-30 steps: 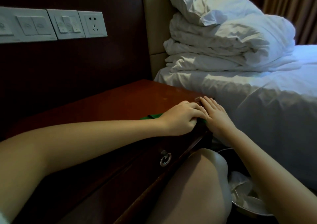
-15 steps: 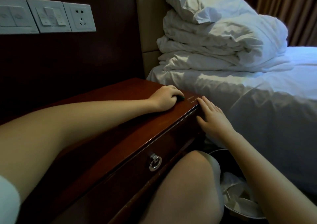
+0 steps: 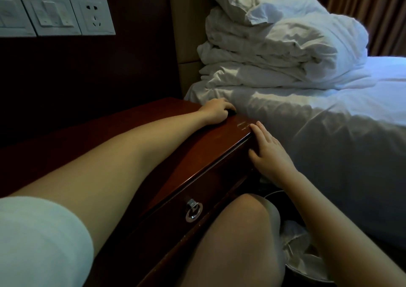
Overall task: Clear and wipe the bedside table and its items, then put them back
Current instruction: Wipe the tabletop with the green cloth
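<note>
The dark red wooden bedside table (image 3: 153, 119) fills the middle of the view, its top bare of items. My left hand (image 3: 216, 113) lies at the table's far right edge beside the bed, its fingers curled over a dark green cloth (image 3: 231, 111) of which only a small bit shows. At the table's front right corner my right hand (image 3: 268, 152) rests with straight fingers against the edge, next to some scratch marks.
A drawer with a metal ring pull (image 3: 193, 211) faces my knee (image 3: 239, 231). White bedding (image 3: 274, 45) is piled on the bed (image 3: 329, 133) to the right. A bin with white liner (image 3: 301, 256) sits below the corner. Wall switches and a socket (image 3: 93, 15) are at upper left.
My left hand has slid the cloth from the front right corner along the table's right edge toward the back. My right hand has stayed at the corner.
</note>
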The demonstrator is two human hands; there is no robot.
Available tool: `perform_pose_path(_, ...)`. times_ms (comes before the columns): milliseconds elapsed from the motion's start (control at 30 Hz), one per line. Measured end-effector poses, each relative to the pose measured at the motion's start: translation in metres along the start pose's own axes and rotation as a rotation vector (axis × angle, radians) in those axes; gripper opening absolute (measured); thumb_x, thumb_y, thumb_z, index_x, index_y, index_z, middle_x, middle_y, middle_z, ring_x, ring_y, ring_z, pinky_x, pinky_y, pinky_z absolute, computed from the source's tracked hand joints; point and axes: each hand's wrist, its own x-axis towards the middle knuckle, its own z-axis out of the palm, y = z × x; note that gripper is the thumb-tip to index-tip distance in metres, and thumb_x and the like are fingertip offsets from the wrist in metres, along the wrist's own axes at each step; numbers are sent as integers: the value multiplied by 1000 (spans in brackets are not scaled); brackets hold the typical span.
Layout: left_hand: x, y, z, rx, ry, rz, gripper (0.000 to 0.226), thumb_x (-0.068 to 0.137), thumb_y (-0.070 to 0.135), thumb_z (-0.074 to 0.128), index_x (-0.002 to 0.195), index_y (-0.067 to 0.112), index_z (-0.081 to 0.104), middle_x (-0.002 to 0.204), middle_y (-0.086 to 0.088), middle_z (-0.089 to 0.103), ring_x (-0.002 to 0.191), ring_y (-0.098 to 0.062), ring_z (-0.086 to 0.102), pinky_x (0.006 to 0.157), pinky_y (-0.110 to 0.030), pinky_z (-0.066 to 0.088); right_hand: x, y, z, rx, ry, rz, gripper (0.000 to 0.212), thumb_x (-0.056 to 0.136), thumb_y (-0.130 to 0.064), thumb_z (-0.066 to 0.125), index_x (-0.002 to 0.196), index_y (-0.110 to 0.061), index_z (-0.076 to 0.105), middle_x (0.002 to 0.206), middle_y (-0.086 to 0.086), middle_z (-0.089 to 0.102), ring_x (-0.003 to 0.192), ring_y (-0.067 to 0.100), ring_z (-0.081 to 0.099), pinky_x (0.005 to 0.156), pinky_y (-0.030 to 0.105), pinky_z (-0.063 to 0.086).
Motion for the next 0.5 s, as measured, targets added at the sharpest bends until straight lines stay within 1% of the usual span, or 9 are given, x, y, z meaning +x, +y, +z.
perform_pose_path(200, -6, -1, 2, -11, 31, 64, 40, 94, 12, 39, 124, 26, 61, 137, 1, 49, 129, -21, 40, 107, -37, 33, 0, 0, -1, 26, -14, -6, 68, 95, -25, 46, 150, -25, 7, 158, -4, -1, 143, 19, 14, 114, 33, 19)
perform_pose_path(333, -18, 2, 0, -59, 43, 132, 38, 94, 9, 41, 123, 23, 63, 134, 3, 52, 126, -15, 43, 103, -29, 34, 1, 1, -1, 37, -18, 2, 68, 94, -26, 46, 150, -26, 7, 158, -5, -2, 143, 20, 16, 113, 34, 22)
perform_pose_path(433, -32, 6, -1, -80, 34, 179, 37, 95, 9, 43, 123, 22, 63, 132, 4, 53, 124, -12, 44, 98, -21, 31, 0, 2, 0, 40, -22, 3, 69, 94, -26, 47, 150, -27, 7, 158, -6, -2, 142, 20, 18, 112, 34, 24)
perform_pose_path(500, -42, 9, -2, -93, 19, 212, 36, 95, 9, 44, 123, 21, 63, 131, 3, 53, 123, -11, 45, 98, -20, 31, 0, 2, -1, 38, -22, 2, 69, 94, -25, 47, 150, -27, 7, 158, -6, -2, 142, 20, 18, 112, 34, 24)
